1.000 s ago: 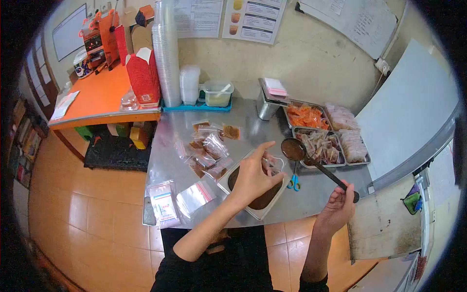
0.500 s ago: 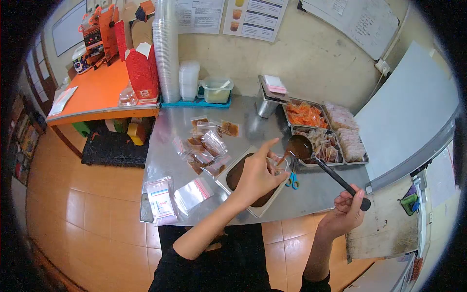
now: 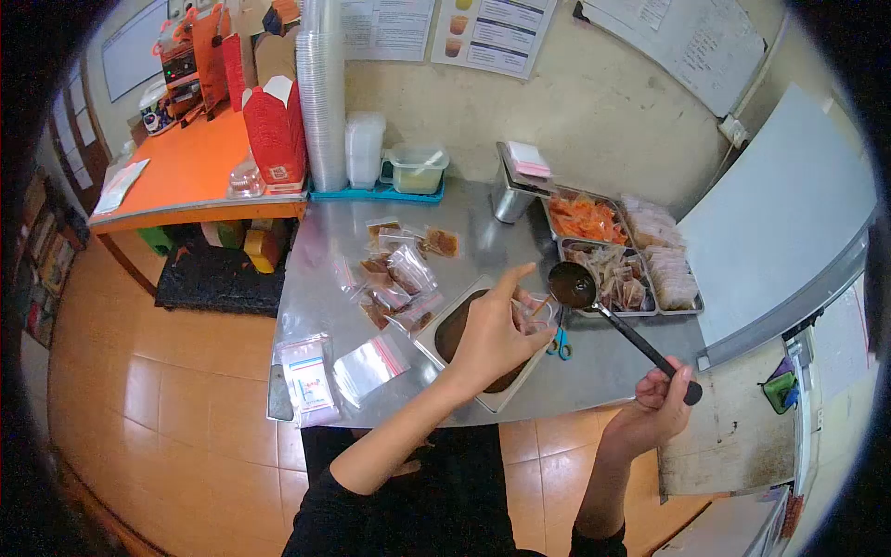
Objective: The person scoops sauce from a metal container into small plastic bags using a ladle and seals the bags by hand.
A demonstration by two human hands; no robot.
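Note:
My left hand (image 3: 490,336) is raised over a metal container (image 3: 429,345) of brown sauce (image 3: 452,332), fingers closed on a small clear plastic bag (image 3: 535,314). In my right hand (image 3: 661,407) is the black handle of a ladle (image 3: 572,284). The ladle's dark, sauce-coated bowl is tilted at the bag's mouth, and a thin brown streak shows at the bag. Part of the container and much of the bag are hidden by my left hand. Blue-handled scissors (image 3: 561,344) lie right of the container.
Several sauce-filled bags (image 3: 406,269) are piled left of the container. Flat plastic bags (image 3: 369,369) and a bag pack (image 3: 308,381) lie near the front edge. Trays of orange shreds (image 3: 585,219) and packed bags (image 3: 672,278) stand back right, beside a metal canister (image 3: 509,197).
The ladle's bowl has tipped further and shows less sauce. The brown stream toward the bag has thinned. My left hand stays nearly in place.

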